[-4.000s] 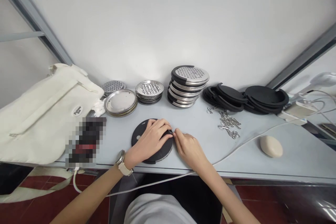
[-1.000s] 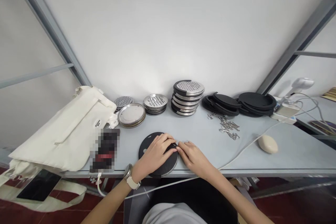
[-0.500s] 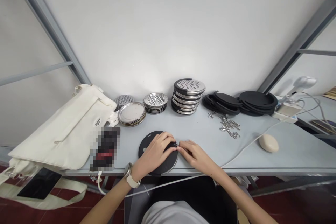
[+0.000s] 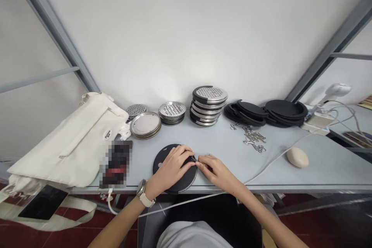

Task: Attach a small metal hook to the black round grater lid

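Note:
A black round disc (image 4: 186, 180) with a thin silvery rim at the lower right lies flat near the table's front edge. Across its top rests my left hand (image 4: 174, 164), fingers curled towards the right edge, holding the disc. My right hand (image 4: 211, 166) is closed in a pinch at that edge, on a small metal clip (image 4: 194, 159) that shows only partly between the fingertips. The two hands almost touch there. Several similar loose metal clips (image 4: 254, 137) lie in a heap to the right, beyond my right hand.
Along the wall stand flat metal plates (image 4: 145, 123), perforated grater plates (image 4: 172, 111), a stack of black-edged graters (image 4: 209, 95) and black round covers (image 4: 285, 109). A white bag (image 4: 69, 143) and a blurred phone (image 4: 116, 164) sit left. A white cable (image 4: 267, 166) passes a cream mouse (image 4: 297, 157).
The view has shifted very slightly. Both hands keep almost the same place on the disc, and a little more of the metal clip shows between the fingers.

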### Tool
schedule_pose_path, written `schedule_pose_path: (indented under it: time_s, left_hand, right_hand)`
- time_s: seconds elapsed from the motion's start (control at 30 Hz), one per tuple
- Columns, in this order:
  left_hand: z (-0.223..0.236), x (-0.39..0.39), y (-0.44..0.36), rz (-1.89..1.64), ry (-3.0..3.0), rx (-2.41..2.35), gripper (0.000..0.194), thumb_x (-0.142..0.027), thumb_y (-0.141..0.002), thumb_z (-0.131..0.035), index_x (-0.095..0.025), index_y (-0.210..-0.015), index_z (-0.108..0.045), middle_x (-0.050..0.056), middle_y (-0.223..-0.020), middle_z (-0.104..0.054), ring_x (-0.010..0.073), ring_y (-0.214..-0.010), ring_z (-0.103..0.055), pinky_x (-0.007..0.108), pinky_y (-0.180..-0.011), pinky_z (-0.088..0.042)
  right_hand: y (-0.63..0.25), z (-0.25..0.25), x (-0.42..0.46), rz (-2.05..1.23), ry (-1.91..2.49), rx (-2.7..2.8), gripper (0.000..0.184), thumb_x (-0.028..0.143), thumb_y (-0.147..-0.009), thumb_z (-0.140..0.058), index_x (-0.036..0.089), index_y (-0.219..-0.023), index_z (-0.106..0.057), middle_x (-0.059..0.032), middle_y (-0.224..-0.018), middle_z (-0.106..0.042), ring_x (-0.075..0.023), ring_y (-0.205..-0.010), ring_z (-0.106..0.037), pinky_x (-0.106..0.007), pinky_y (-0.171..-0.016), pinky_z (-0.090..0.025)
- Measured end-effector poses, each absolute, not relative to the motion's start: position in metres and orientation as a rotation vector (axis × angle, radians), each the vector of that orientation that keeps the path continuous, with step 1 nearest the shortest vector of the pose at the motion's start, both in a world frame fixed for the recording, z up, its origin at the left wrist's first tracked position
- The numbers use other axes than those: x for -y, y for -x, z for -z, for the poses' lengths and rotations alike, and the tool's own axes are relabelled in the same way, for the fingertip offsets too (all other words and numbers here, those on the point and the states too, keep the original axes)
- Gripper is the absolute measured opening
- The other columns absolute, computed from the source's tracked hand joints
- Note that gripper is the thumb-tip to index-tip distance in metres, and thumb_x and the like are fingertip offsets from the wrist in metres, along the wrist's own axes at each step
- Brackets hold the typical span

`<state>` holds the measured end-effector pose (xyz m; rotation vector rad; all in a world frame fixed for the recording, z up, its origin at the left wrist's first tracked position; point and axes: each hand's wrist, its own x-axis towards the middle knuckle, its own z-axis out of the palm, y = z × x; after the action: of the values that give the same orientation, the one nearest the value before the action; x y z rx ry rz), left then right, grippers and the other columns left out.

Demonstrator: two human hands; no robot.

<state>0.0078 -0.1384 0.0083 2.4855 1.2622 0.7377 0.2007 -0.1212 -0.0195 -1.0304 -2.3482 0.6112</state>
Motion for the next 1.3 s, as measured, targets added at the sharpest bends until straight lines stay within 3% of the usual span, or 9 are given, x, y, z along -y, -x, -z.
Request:
schedule_pose_path:
  time_s: [1.3]
  left_hand:
    - [-0.006,0.137,-0.008,-0.75,-2.486,-1.313,0.018,-0.03,-0.091,-0.043,-0.021,-0.104,-0.053,0.004,-0.101,-0.056,0.018,-0.096,-0.051,0.035,-0.086,-0.039]
  right_hand:
    - [-0.196,0.032,0.118,-0.424,1.099,2.4,0.025,0.028,-0.097,-0.03,0.02,-0.08,-0.047,-0.0016,-0.066,-0.053,-0.0172,-0.064,-0.049,-0.029,-0.063,-0.04]
